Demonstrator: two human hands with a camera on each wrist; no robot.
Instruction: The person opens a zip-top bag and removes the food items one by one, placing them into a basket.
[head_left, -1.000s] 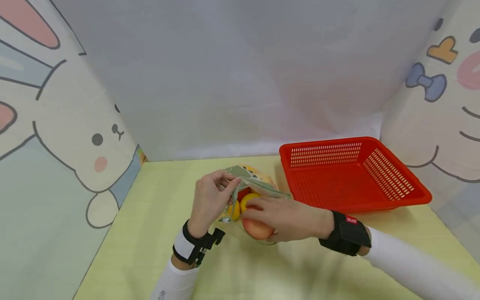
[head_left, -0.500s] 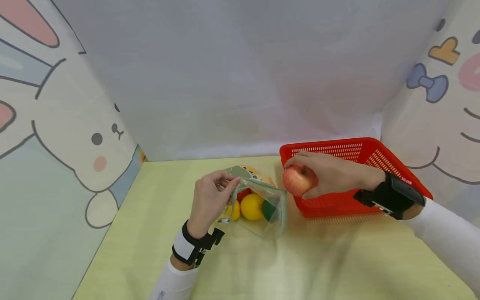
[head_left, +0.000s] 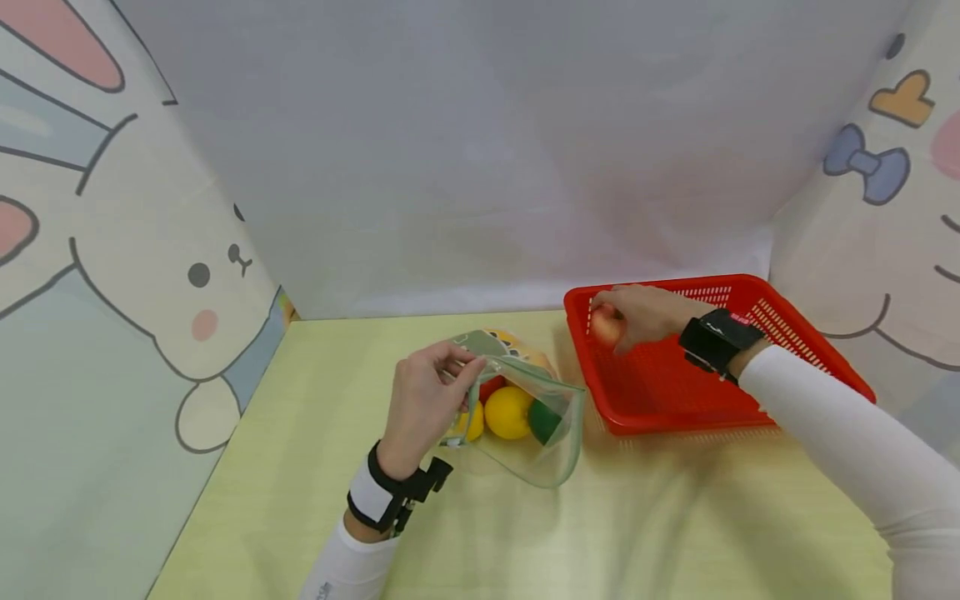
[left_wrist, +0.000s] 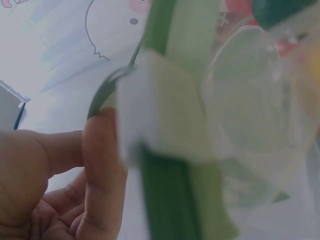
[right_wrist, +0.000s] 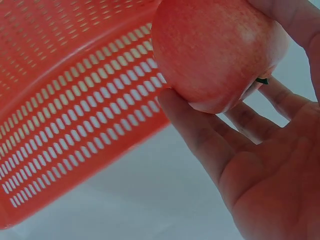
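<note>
My left hand (head_left: 432, 400) pinches the rim of a clear zip bag (head_left: 558, 467) with a green edge, keeping its mouth spread. Inside the bag lie a yellow lemon (head_left: 507, 412), a second yellow fruit (head_left: 474, 421), a dark green fruit (head_left: 543, 421) and something red (head_left: 491, 387). The left wrist view shows the bag's white slider (left_wrist: 162, 107) close to my fingers. My right hand (head_left: 647, 315) grips a red apple (right_wrist: 215, 52) at the left part of the red basket (head_left: 675, 421). In the right wrist view fingers and thumb curl round the apple, its stem toward the palm.
The basket, with slotted walls, stands at the right back of the pale yellow table (head_left: 345, 350), right of the bag. A grey-white backdrop (head_left: 487, 167) rises behind, with cartoon-printed panels (head_left: 150, 250) at both sides.
My right hand has lifted the apple out of the bag and carried it right and back, over into the basket. My left hand has stayed at the bag's rim.
</note>
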